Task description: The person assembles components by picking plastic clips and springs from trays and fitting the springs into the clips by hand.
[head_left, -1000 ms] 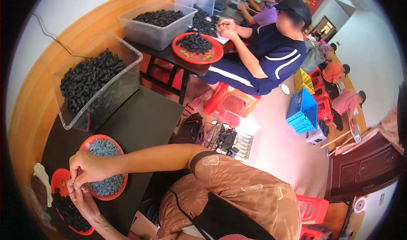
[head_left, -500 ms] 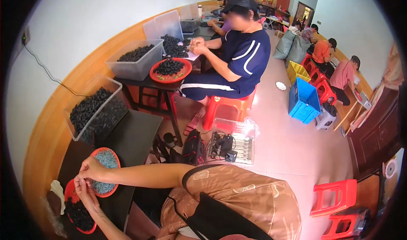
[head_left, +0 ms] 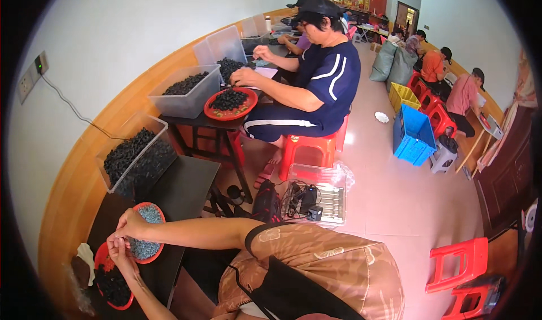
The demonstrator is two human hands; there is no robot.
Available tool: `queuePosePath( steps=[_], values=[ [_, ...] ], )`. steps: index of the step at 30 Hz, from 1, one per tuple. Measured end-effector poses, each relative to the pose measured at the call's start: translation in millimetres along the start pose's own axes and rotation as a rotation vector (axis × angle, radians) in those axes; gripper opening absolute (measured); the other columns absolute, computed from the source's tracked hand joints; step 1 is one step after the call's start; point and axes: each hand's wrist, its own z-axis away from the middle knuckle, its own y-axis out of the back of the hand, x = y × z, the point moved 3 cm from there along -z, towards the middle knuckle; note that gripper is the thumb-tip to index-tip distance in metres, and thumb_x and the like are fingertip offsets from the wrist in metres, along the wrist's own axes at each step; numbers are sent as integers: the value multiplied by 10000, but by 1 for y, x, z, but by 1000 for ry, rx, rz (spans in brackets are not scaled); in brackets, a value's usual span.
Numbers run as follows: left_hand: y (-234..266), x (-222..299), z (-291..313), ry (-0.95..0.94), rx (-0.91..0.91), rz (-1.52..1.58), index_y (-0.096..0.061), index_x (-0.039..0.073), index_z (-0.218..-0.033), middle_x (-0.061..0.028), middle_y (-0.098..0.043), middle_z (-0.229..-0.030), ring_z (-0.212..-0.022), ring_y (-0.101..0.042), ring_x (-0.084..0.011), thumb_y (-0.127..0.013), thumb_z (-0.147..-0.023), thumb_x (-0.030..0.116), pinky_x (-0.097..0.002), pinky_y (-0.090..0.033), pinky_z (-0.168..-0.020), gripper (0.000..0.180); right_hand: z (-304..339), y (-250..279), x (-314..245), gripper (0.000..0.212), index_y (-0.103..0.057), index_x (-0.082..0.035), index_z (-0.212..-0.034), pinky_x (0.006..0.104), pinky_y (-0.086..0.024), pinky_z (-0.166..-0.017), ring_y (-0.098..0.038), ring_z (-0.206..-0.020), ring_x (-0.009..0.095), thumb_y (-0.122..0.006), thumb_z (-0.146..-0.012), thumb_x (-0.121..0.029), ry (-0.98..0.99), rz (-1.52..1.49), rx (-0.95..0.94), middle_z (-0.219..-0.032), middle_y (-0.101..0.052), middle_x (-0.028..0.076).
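My right hand point(head_left: 132, 225) and my left hand point(head_left: 120, 252) meet fingertip to fingertip above the table at the lower left. Both are closed in a pinch, and whatever sits between the fingers is too small to make out. Just beside my right hand stands a red plate point(head_left: 162, 246) heaped with small grey-blue pieces point(head_left: 148, 214). Below my left hand, partly covered by it, is a second red plate point(head_left: 102, 256) holding small black parts point(head_left: 114, 286).
A clear bin point(head_left: 161, 129) of black parts stands at the table's point(head_left: 183, 181) far end. Beyond, a co-worker in dark blue point(head_left: 333, 83) sits on a red stool point(head_left: 307, 150). A clear box point(head_left: 333, 176) with cables lies on the floor; blue point(head_left: 415, 142) and yellow crates point(head_left: 403, 96) stand right.
The whole view has shifted slightly down and right. My hands stay pinched together in much the same place over the plates. The co-worker's hands have moved apart, one now by the red plate.
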Motion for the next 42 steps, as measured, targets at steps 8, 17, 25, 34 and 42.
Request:
queuePosePath(
  steps=[8,17,25,34,42],
  values=[
    [2,2,4,59,130,-5,-490,30,-1162,-22,-597,-914,-737,-522,-69,-591,-877,38,-186,-423,-682,303,-24,1,21,92,-654,70,-707,299,-501,-547,-639,-590,184,-667,-715,-21,-8,-7,-305,-643,-648,135],
    [6,2,8,111,170,-90,-514,42,-1077,-11,-577,-909,-729,-490,-66,-586,-890,66,-199,-409,-682,202,-28,10,10,83,-674,46,-682,299,-490,-528,-629,-557,187,-710,-646,-19,-17,30,-382,-615,-645,133],
    [-16,24,1,158,75,-269,-517,47,-983,-11,-570,-888,-725,-486,-64,-583,-894,68,-185,-386,-676,114,-41,22,-3,124,-674,61,-689,249,-483,-509,-621,-551,135,-756,-655,-26,-178,-11,-535,-615,-653,100],
    [-30,41,-28,116,8,-433,-539,53,-940,13,-548,-820,-655,-463,-36,-556,-921,116,-177,-342,-587,67,-54,27,-15,140,-659,68,-697,241,-482,-485,-616,-543,137,-765,-668,-19,-243,-132,-465,-623,-646,107],
    [-18,20,12,123,150,-438,-560,36,-990,-42,-598,-920,-783,-552,-85,-590,-898,179,-191,-410,-635,173,-48,19,12,169,-689,34,-718,212,-375,-401,-519,-453,79,-780,-658,-95,-289,-9,-662,-606,-646,74]
  ],
)
